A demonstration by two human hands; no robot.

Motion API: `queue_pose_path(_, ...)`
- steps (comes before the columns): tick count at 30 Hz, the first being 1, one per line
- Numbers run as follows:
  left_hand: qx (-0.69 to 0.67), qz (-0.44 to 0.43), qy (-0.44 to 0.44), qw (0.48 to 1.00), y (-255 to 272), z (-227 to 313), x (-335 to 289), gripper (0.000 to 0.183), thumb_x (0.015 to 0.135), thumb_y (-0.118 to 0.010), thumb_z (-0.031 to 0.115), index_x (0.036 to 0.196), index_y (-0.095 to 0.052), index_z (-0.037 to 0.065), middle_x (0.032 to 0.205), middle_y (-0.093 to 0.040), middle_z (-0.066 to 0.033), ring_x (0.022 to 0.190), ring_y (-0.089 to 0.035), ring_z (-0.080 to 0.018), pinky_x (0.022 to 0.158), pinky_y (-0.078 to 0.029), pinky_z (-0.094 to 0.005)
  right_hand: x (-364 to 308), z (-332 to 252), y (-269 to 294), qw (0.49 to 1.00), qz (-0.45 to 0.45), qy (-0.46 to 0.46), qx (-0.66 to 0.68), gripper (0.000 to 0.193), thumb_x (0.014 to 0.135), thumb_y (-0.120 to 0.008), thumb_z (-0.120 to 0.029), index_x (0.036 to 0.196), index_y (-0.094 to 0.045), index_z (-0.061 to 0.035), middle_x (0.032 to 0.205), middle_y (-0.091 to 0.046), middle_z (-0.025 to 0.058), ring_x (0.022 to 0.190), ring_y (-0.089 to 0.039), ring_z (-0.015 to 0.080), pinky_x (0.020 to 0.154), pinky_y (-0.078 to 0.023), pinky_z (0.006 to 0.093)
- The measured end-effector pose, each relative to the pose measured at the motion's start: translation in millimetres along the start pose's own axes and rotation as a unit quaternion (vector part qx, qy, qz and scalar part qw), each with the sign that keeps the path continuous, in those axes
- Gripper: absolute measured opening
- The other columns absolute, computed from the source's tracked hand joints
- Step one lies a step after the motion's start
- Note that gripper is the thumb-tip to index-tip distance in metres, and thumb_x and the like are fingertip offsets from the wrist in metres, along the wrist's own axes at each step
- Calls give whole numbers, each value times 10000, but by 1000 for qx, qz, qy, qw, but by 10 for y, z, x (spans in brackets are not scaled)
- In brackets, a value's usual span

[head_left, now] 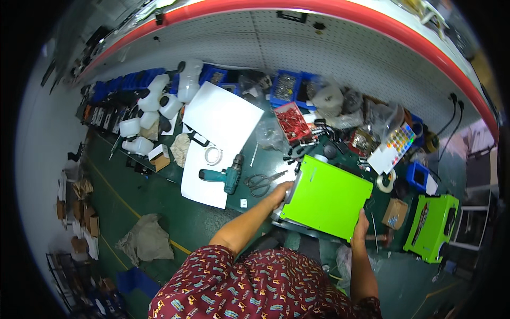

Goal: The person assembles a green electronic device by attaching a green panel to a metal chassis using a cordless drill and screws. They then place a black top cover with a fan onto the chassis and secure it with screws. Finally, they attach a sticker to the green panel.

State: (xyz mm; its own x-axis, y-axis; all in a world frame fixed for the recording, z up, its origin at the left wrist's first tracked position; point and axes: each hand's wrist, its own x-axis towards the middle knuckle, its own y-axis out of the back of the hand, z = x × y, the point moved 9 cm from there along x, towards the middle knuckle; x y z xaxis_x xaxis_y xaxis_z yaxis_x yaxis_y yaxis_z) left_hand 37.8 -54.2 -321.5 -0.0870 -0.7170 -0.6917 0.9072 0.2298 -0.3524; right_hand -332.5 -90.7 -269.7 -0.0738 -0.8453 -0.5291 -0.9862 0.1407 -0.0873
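A bright green box-shaped metal casing (332, 198) is held at the front edge of the workbench, its flat green face turned up. On its left side my left hand (280, 193) grips the edge, fingers partly hidden behind it. My right hand (360, 227) is closed on the lower right corner, its fingertips mostly out of sight. Just left of the casing lie scissors (260, 182) with dark handles. Beyond them a teal cordless drill (228, 176) rests on white sheets (196, 187). A hammer (383, 237) lies to the right of my right hand.
A second green casing (433, 227) stands at the far right. Blue bins (287, 87), a red tray (292, 122) of small parts and white plastic bottles (154, 93) line the bench's back. A tape roll (213, 156) lies on the sheets. A grey cloth (146, 239) is on the floor.
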Motion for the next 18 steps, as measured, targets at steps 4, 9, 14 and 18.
queue_pose_path(4, 92, 73, -51, 992, 241, -91, 112, 493, 1045, -483, 387, 1361, -632, 39, 1318, -673, -116, 1231, -604, -269, 1056, -456, -397, 10, 50, 7, 999, -44, -8, -5, 469, 1116, -487, -407, 1301, -648, -8, 1181, -686, 63, 1054, -631, 174, 927, -491, 310)
queue_pose_path(9, 369, 310, -298, 824, 500, 1119, -242, 500, 869, -681, 172, 1330, -610, -10, 1290, -654, -232, 1196, -618, -408, 1066, -471, -437, -4, -73, 106, 997, 15, -14, -71, 506, 1104, -495, -434, 1321, -644, -1, 1212, -687, 82, 1085, -633, 201, 957, -485, 333)
queue_pose_path(14, 532, 523, -185, 640, 1375, 2058, -275, 1093, 789, -851, 266, 1661, -207, 122, 1695, -218, -215, 1545, -253, -411, 1200, -236, -651, -114, -409, 297, 973, 87, 73, -203, 455, 1078, -578, -348, 1290, -672, 44, 1207, -704, 108, 1110, -640, 217, 977, -479, 333)
queue_pose_path(18, 538, 477, -112, 686, 1854, 2081, 20, 1130, 837, -830, 274, 1682, -97, 111, 1702, -145, -251, 1561, -197, -435, 1216, -230, -653, -300, -655, 397, 937, 134, 138, -291, 457, 1044, -634, -288, 1308, -659, 85, 1298, -691, 194, 1202, -640, 274, 1055, -475, 366)
